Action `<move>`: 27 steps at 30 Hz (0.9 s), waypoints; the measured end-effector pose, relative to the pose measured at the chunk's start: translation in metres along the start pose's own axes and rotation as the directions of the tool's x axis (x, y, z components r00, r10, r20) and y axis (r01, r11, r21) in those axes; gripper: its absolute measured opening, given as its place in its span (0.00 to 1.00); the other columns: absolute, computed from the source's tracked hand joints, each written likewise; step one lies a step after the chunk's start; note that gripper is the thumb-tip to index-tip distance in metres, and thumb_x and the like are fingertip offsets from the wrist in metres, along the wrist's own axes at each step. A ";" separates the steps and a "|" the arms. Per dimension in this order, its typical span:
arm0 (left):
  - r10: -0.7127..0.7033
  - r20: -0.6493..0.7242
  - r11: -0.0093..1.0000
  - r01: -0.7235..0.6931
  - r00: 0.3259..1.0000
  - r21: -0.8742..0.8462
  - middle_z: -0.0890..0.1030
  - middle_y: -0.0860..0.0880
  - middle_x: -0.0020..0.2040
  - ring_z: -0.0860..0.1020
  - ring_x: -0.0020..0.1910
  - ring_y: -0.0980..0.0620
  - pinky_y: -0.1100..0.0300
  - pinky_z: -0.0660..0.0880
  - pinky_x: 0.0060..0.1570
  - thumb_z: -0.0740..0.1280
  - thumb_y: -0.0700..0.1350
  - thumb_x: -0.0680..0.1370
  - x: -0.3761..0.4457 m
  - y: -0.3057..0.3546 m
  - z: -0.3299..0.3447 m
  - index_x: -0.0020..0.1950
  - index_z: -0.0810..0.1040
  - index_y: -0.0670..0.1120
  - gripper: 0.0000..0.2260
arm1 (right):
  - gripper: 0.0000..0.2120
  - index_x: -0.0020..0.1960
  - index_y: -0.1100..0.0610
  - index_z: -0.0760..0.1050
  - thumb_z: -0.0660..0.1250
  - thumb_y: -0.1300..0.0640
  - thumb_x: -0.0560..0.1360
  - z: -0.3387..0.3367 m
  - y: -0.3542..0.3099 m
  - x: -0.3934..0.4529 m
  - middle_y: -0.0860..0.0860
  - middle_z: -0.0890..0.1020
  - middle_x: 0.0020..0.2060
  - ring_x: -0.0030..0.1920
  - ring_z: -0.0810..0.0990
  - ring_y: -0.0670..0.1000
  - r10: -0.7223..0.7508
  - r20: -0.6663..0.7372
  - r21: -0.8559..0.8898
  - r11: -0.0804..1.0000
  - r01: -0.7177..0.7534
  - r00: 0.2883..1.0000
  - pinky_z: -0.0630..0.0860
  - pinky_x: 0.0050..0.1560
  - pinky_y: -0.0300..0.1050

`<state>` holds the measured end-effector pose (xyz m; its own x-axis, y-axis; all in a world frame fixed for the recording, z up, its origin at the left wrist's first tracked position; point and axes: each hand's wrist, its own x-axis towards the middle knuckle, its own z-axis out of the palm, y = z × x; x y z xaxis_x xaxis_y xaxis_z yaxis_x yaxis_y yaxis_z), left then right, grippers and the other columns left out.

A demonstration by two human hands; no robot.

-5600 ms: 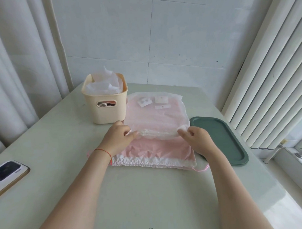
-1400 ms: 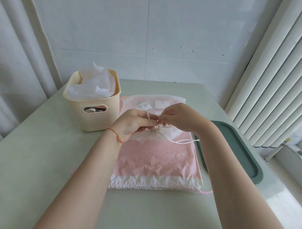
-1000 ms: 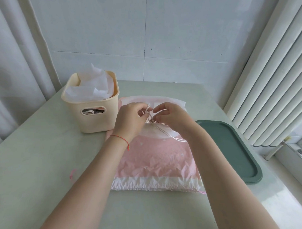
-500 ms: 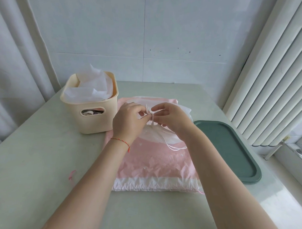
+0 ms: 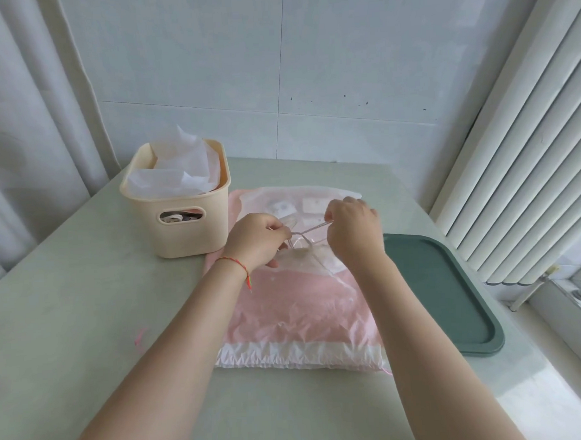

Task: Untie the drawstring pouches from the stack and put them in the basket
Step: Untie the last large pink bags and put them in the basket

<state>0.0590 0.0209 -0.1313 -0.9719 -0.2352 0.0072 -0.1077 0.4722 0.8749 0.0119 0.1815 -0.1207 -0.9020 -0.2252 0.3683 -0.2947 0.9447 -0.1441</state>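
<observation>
A person's left hand (image 5: 260, 240) and right hand (image 5: 354, 232) work a thin white drawstring (image 5: 311, 228) above a translucent white pouch (image 5: 303, 257), which lies on top of the stack (image 5: 305, 305) of pink pouches at mid-surface. Both hands are closed in pinches on the cord: the left grips it at the pouch's gathered neck, the right holds a strand drawn out taut to the right and a little away from the person. The stretched cord runs roughly left to right between the two hands, rising slightly toward the right one. The pouch's neck points up toward the hands; its body appears to trail toward the far edge of the stack, though the hands hide how it lies. The knot itself sits just beside the left fingertips, so that hand is nearer to it. The basket (image 5: 180, 223), already holding crumpled white pouches, stands just left of the stack, closest to the left hand. A green tray (image 5: 450, 296) lies to the right.
</observation>
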 end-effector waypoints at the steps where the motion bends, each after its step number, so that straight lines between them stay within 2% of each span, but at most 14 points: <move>1: 0.007 -0.014 1.000 -0.007 1.000 -0.009 0.83 0.50 0.36 0.81 0.29 0.44 0.48 0.82 0.43 0.67 0.45 0.77 0.000 -0.002 0.001 0.41 0.83 0.46 0.08 | 0.15 0.51 0.60 0.76 0.57 0.71 0.70 -0.003 0.006 0.001 0.55 0.77 0.47 0.50 0.73 0.58 0.042 -0.050 -0.011 0.999 -0.043 0.998 0.66 0.46 0.48; 4: 0.037 -0.048 0.999 -0.038 0.998 -0.021 0.82 0.52 0.33 0.81 0.33 0.47 0.49 0.82 0.46 0.69 0.45 0.75 0.003 -0.007 0.002 0.36 0.83 0.47 0.09 | 0.13 0.51 0.63 0.77 0.57 0.69 0.72 -0.013 0.024 0.006 0.58 0.79 0.45 0.47 0.74 0.60 0.235 -0.221 0.229 0.956 -0.184 0.947 0.68 0.43 0.49; 6: 0.046 -0.052 0.999 -0.046 0.998 -0.011 0.80 0.54 0.29 0.79 0.35 0.49 0.54 0.79 0.46 0.70 0.46 0.74 0.004 -0.009 0.004 0.33 0.82 0.48 0.09 | 0.11 0.52 0.61 0.77 0.57 0.64 0.77 -0.021 0.027 0.009 0.56 0.81 0.45 0.46 0.76 0.56 0.369 -0.175 0.511 0.826 -0.236 0.913 0.70 0.43 0.47; 7: 0.047 -0.052 0.999 -0.047 0.998 -0.002 0.79 0.55 0.28 0.78 0.35 0.50 0.57 0.77 0.45 0.70 0.46 0.74 0.004 -0.009 0.006 0.33 0.82 0.48 0.09 | 0.11 0.52 0.60 0.77 0.57 0.60 0.80 -0.025 0.026 0.011 0.54 0.83 0.44 0.45 0.78 0.55 0.414 -0.097 0.670 0.700 -0.249 0.905 0.73 0.44 0.47; 9: 0.042 -0.057 0.999 -0.042 0.997 0.015 0.80 0.53 0.30 0.79 0.37 0.47 0.57 0.76 0.44 0.70 0.45 0.73 0.005 -0.012 0.008 0.34 0.83 0.47 0.08 | 0.14 0.49 0.60 0.78 0.57 0.55 0.82 -0.031 0.019 0.011 0.54 0.84 0.38 0.42 0.83 0.55 0.466 0.102 0.927 0.276 -0.253 0.879 0.80 0.48 0.49; 11: 0.017 -0.066 1.000 -0.017 0.998 0.007 0.83 0.48 0.33 0.82 0.40 0.45 0.53 0.80 0.48 0.70 0.46 0.71 0.006 -0.015 0.009 0.34 0.83 0.46 0.07 | 0.16 0.46 0.62 0.77 0.56 0.54 0.83 -0.037 0.013 0.010 0.56 0.82 0.33 0.38 0.83 0.56 0.438 0.262 0.965 -0.131 -0.227 0.860 0.82 0.47 0.50; 13: -0.004 -0.068 0.999 0.002 0.998 -0.034 0.84 0.46 0.35 0.83 0.42 0.44 0.48 0.80 0.50 0.69 0.50 0.68 0.007 -0.017 0.008 0.34 0.83 0.48 0.07 | 0.18 0.43 0.62 0.75 0.56 0.52 0.83 -0.039 0.014 0.012 0.56 0.78 0.29 0.29 0.78 0.55 0.350 0.366 0.906 -0.344 -0.246 0.862 0.80 0.37 0.47; 14: -0.007 -0.068 0.999 0.003 0.998 -0.053 0.84 0.46 0.35 0.83 0.42 0.43 0.47 0.80 0.50 0.68 0.51 0.66 0.008 -0.018 0.009 0.34 0.83 0.49 0.08 | 0.19 0.41 0.61 0.74 0.55 0.52 0.83 -0.040 0.015 0.012 0.55 0.75 0.28 0.24 0.73 0.52 0.290 0.408 0.884 -0.362 -0.296 0.866 0.75 0.29 0.42; 15: -0.006 -0.068 0.998 0.002 0.998 -0.068 0.84 0.46 0.35 0.83 0.42 0.43 0.46 0.80 0.50 0.67 0.52 0.65 0.008 -0.019 0.009 0.34 0.83 0.50 0.08 | 0.20 0.39 0.60 0.74 0.55 0.51 0.83 -0.039 0.015 0.013 0.54 0.73 0.28 0.21 0.67 0.50 0.231 0.438 0.880 -0.309 -0.361 0.869 0.66 0.25 0.38; 17: 0.004 -0.072 0.997 -0.009 0.997 -0.078 0.84 0.47 0.35 0.83 0.42 0.44 0.46 0.80 0.51 0.69 0.50 0.68 0.008 -0.018 0.009 0.34 0.84 0.49 0.07 | 0.21 0.36 0.59 0.75 0.55 0.50 0.82 -0.037 0.011 0.010 0.55 0.75 0.30 0.19 0.59 0.48 0.138 0.450 0.888 0.033 -0.458 0.882 0.55 0.23 0.37; 19: 0.001 -0.085 0.997 -0.008 0.996 -0.082 0.84 0.47 0.34 0.83 0.41 0.44 0.47 0.80 0.51 0.70 0.46 0.71 0.009 -0.019 0.010 0.34 0.84 0.45 0.08 | 0.19 0.38 0.59 0.79 0.59 0.50 0.80 -0.035 0.006 0.003 0.55 0.82 0.34 0.20 0.65 0.48 0.080 0.413 0.767 0.507 -0.394 0.907 0.58 0.23 0.38; 21: -0.010 -0.106 0.996 0.001 0.994 -0.089 0.84 0.47 0.34 0.83 0.41 0.43 0.47 0.80 0.51 0.70 0.45 0.72 0.009 -0.020 0.010 0.35 0.83 0.44 0.08 | 0.13 0.39 0.57 0.80 0.65 0.50 0.76 -0.033 0.003 -0.001 0.51 0.85 0.40 0.31 0.77 0.48 0.001 0.352 0.555 0.805 -0.209 0.936 0.67 0.28 0.38; 23: -0.014 -0.119 0.995 0.002 0.993 -0.100 0.84 0.48 0.34 0.83 0.41 0.44 0.47 0.80 0.51 0.70 0.44 0.71 0.009 -0.021 0.010 0.34 0.83 0.45 0.06 | 0.09 0.43 0.56 0.81 0.70 0.50 0.74 -0.031 0.005 -0.003 0.48 0.82 0.40 0.39 0.78 0.49 -0.047 0.356 0.416 0.902 -0.113 0.933 0.71 0.35 0.40; 27: 0.000 -0.145 0.996 -0.013 0.989 -0.089 0.84 0.50 0.35 0.83 0.41 0.47 0.52 0.80 0.52 0.71 0.43 0.71 0.008 -0.020 0.011 0.34 0.83 0.46 0.06 | 0.06 0.44 0.55 0.81 0.74 0.53 0.71 -0.028 0.007 -0.004 0.46 0.79 0.33 0.34 0.76 0.47 -0.077 0.412 0.373 0.923 -0.091 0.908 0.71 0.33 0.39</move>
<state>0.0507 0.0185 -0.1544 -0.9312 -0.3562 0.0776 -0.0759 0.3977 0.9144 0.0224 0.1960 -0.0976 -0.9262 -0.3757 -0.0326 -0.3080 0.8036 -0.5094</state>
